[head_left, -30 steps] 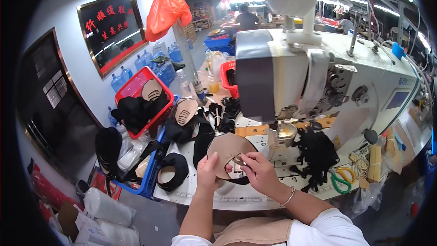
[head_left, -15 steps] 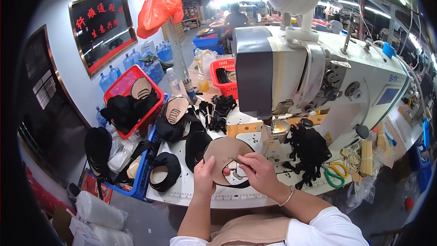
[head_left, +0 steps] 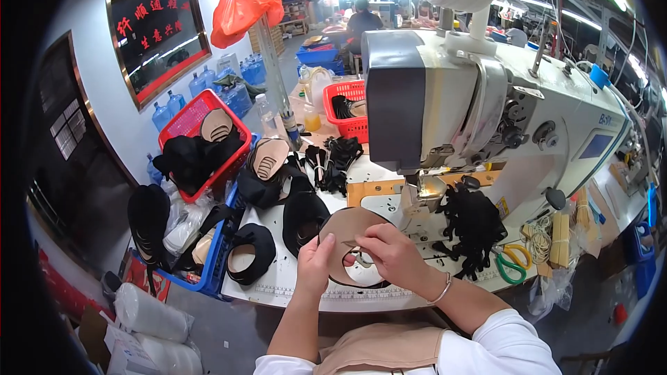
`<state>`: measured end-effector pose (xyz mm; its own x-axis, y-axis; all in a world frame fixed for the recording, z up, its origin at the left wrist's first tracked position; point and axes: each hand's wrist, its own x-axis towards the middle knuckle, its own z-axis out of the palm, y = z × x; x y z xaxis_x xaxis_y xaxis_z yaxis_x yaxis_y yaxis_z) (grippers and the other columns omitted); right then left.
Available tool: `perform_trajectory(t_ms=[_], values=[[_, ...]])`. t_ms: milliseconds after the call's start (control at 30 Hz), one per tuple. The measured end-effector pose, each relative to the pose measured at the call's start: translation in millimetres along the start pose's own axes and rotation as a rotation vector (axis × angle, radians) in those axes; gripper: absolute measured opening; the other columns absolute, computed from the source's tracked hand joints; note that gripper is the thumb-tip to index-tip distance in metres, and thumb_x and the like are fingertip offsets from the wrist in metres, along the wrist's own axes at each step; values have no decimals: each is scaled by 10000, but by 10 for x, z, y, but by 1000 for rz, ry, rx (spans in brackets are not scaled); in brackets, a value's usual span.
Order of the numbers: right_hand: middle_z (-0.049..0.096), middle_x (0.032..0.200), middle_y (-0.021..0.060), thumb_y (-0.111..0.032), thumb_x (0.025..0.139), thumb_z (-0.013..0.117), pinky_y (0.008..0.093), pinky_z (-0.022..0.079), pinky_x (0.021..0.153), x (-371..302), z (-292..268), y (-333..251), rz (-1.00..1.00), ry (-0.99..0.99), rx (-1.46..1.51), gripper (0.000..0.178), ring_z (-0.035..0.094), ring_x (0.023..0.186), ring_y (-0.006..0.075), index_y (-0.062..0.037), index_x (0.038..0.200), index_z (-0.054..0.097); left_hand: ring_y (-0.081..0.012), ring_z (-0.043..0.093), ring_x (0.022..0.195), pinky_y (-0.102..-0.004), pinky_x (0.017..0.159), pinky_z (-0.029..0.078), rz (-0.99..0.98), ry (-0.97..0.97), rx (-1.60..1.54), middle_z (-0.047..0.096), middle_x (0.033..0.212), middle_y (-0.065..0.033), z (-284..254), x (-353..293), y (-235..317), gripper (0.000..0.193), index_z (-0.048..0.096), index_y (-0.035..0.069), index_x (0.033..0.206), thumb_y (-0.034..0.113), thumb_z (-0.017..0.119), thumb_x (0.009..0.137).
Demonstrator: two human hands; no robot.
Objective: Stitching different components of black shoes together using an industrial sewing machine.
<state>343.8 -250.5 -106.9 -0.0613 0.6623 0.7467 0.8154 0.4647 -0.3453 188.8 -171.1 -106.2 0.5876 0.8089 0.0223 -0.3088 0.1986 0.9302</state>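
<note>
A beige shoe upper (head_left: pixel 345 223) with a black edge, curved round an opening, is held up above the front of the white sewing table (head_left: pixel 278 296). My left hand (head_left: pixel 316 264) grips its left side, thumb on the beige face. My right hand (head_left: pixel 394 255) is closed in a pinch at the inner edge of the opening; whatever sits between those fingertips is hidden. Just behind, the sewing machine (head_left: pixel 424 194) has its needle area right of the upper. Black uppers (head_left: pixel 304 221) lie left of my hands, and a curled black-and-beige upper (head_left: pixel 250 255) lies near the table's left edge.
A heap of black straps (head_left: pixel 471 226) and green-and-yellow-handled scissors (head_left: pixel 513 264) lie on the right. Bundled black straps (head_left: pixel 340 156) lie behind. Red baskets (head_left: pixel 347 122) and a blue crate (head_left: pixel 221 264) with black uppers stand at the back and left. A metal pole (head_left: pixel 275 76) rises behind the table.
My right fingertips have shifted and now cover the small dark piece that showed between them before. My left hand keeps its grip on the upper. The whole view has shifted slightly.
</note>
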Motion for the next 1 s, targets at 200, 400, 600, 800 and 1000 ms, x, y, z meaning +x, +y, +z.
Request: perform_trajectory(t_ms=[200, 400, 600, 800, 1000], values=[[549, 919, 50, -244, 733, 718, 262, 449, 656, -42, -105, -198, 394, 64, 433, 502, 517, 780, 121, 12, 1110, 507, -205, 476, 1073, -294, 839, 422, 640, 166, 708, 370, 1274, -169, 256, -60, -90, 378, 434, -45, 1185, 125, 481, 850], [638, 882, 30, -181, 819, 653, 218, 465, 649, -76, -217, 119, 791, 170, 950, 276, 577, 729, 70, 12, 1009, 604, -284, 544, 993, -308, 704, 498, 794, 58, 614, 474, 1181, -224, 357, -370, -214, 602, 421, -48, 1231, 24, 652, 680], [630, 900, 28, -190, 858, 607, 213, 463, 681, -111, -376, 201, 853, -40, 1249, 236, 572, 752, 71, -2, 1000, 599, -150, 544, 946, -263, 823, 435, 158, -33, 177, 551, 1115, -94, 79, -65, 127, 412, 504, -16, 1166, -15, 584, 761], [614, 879, 6, -231, 892, 553, 203, 449, 701, -169, -253, 279, 942, -174, 1206, 237, 558, 776, 58, -14, 975, 595, -111, 579, 854, -241, 776, 468, 10, -98, 190, 614, 951, -54, 53, -57, -92, 309, 541, -22, 1077, 25, 627, 784], [620, 862, 12, -258, 923, 489, 183, 388, 559, -110, -111, 200, 1052, -171, 1113, 270, 484, 640, 35, -17, 958, 605, -90, 569, 858, -220, 774, 453, 58, 58, -24, 613, 928, -42, -232, -255, -210, 222, 561, -23, 1051, 31, 574, 836]])
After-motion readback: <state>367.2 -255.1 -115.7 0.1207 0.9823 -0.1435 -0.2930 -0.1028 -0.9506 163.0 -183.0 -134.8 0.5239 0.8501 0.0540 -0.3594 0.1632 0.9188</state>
